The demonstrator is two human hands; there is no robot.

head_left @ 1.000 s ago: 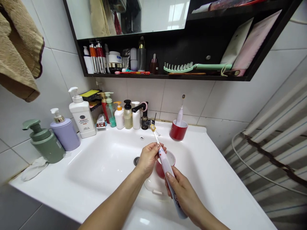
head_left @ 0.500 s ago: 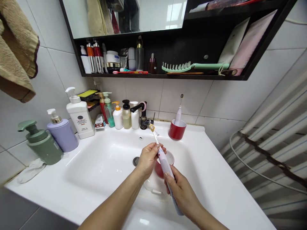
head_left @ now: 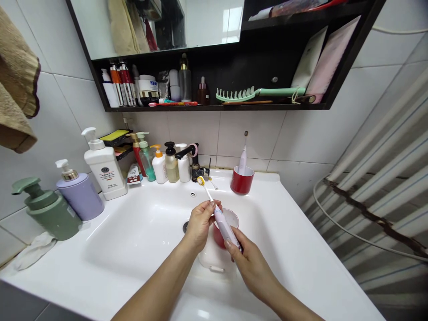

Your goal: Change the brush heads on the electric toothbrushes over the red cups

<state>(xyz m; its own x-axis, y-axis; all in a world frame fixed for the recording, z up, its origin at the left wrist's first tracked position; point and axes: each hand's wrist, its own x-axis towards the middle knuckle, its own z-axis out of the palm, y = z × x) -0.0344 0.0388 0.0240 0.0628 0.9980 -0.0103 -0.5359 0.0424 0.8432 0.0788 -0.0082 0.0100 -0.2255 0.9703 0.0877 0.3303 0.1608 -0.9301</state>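
Above the white sink basin, both hands are on a pale lilac electric toothbrush [head_left: 224,226] with a yellow-bristled head. My left hand [head_left: 199,224] pinches it near the neck, where the brush head meets the handle. My right hand [head_left: 248,254] is wrapped round the lower handle, and the bottom end is hidden in the palm. Behind the toothbrush, a red cup [head_left: 230,218] with a white inside stands in the basin, partly covered by the hands. A translucent white box-like container [head_left: 209,258] lies beside it, partly behind my left hand.
A black faucet [head_left: 194,158] rises at the sink's back edge. Right of it stands another red cup [head_left: 242,183] with a second electric toothbrush [head_left: 242,160]. Several pump bottles line the left side, including a purple one [head_left: 80,196]. A dark shelf [head_left: 220,108] overhangs the back.
The view has shifted slightly. The toothbrush is turned a little, its head now further left, and my right hand covers more of its lower end. Both hands keep their hold.
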